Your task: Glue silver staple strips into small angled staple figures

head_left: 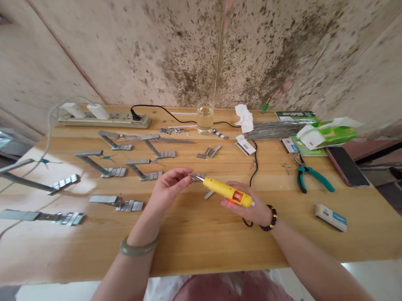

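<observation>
My right hand [250, 207] is wrapped round a yellow glue gun [225, 190], a slim one with a red switch, a pale stub at its back end and a metal nozzle pointing left. My left hand [171, 187] is closed in a pinch on a small grey strip of staples [198, 176]. The nozzle tip is at this strip; whether they touch I cannot tell. Under the glue gun lies another short staple strip [209, 195]. To the left stand several bent shapes made of staple strips, among them an angled one [141, 170] near my left hand.
A glass of yellowish liquid [205, 120] stands at the back, near a power strip [104, 121]. On the right are a bundle of thin wires [279, 129], teal-handled pliers [312, 179], a phone [347, 166], a tissue pack [335, 133] and a small box [330, 217]. A black cord [256, 157] crosses the table.
</observation>
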`<action>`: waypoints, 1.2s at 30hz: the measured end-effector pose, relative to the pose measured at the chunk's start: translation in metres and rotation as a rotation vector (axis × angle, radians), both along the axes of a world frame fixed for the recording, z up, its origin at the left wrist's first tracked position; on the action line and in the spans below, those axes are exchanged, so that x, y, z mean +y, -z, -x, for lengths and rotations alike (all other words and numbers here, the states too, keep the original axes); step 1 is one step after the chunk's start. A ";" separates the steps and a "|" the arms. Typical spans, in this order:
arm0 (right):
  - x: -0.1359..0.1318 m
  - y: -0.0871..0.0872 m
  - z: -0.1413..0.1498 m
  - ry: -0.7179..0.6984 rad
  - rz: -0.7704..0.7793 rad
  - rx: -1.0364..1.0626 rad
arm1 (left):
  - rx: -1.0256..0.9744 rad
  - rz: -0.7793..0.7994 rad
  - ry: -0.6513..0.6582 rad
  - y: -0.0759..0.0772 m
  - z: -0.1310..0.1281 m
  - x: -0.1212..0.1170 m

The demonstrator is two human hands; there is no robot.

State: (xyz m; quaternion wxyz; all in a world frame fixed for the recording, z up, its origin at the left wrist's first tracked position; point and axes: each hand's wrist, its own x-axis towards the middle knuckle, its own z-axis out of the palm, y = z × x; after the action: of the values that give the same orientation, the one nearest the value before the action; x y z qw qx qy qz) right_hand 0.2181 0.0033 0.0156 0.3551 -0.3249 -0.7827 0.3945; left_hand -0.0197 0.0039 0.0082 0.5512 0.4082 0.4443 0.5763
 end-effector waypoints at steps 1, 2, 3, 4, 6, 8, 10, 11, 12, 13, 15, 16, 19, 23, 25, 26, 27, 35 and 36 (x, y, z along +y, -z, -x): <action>0.000 0.000 0.000 0.005 -0.002 -0.001 | -0.002 0.002 -0.003 0.000 0.000 0.000; 0.000 0.000 0.000 0.009 -0.006 -0.001 | -0.005 0.003 -0.004 0.000 0.000 0.000; 0.000 0.001 0.000 0.011 -0.010 0.000 | -0.007 0.002 -0.005 0.000 0.000 0.000; 0.000 0.001 0.000 0.011 -0.012 0.002 | -0.008 0.001 -0.005 0.000 0.000 0.000; 0.000 0.001 0.000 -0.001 -0.008 0.000 | -0.004 -0.001 -0.002 0.001 0.001 0.000; 0.000 0.002 0.000 -0.014 -0.006 0.001 | 0.000 -0.002 0.004 0.002 0.001 0.000; 0.000 0.002 0.000 -0.023 -0.013 0.004 | 0.004 -0.001 0.010 0.004 0.001 0.001; 0.000 0.003 0.000 -0.025 -0.015 0.005 | 0.005 -0.001 0.013 0.004 0.001 0.001; 0.000 0.003 0.000 -0.026 -0.016 0.007 | 0.005 0.000 0.014 0.004 0.001 0.001; 0.000 0.003 0.000 -0.027 -0.013 0.007 | 0.002 0.002 0.013 0.004 0.001 0.001; 0.000 0.003 0.000 -0.021 -0.007 0.005 | -0.008 0.006 0.003 0.003 0.001 0.001; 0.000 0.003 -0.001 -0.014 -0.009 0.005 | -0.013 0.008 -0.004 0.002 0.000 0.001; 0.000 0.003 -0.001 -0.004 -0.018 0.007 | -0.024 0.010 -0.018 -0.001 -0.001 0.001; 0.001 0.002 -0.001 0.008 -0.029 0.005 | -0.037 0.003 -0.017 -0.002 -0.002 0.000; 0.002 0.002 -0.001 0.005 -0.040 0.009 | -0.040 0.001 -0.011 -0.002 -0.001 0.000; 0.002 0.002 -0.001 0.000 -0.042 0.013 | -0.040 -0.001 -0.010 -0.001 -0.001 0.000; 0.002 0.002 -0.001 -0.004 -0.041 0.014 | -0.039 0.000 -0.010 -0.001 0.000 0.000; 0.001 0.004 -0.001 0.007 -0.037 -0.005 | -0.038 0.008 -0.028 -0.005 -0.002 -0.001; 0.001 0.004 -0.001 0.009 -0.035 -0.012 | -0.043 0.010 -0.030 -0.005 -0.002 -0.001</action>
State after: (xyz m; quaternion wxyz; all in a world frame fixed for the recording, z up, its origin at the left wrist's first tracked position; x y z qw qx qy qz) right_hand 0.2192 0.0042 0.0121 0.3578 -0.3247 -0.7901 0.3773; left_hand -0.0176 0.0033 0.0136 0.5539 0.3864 0.4411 0.5910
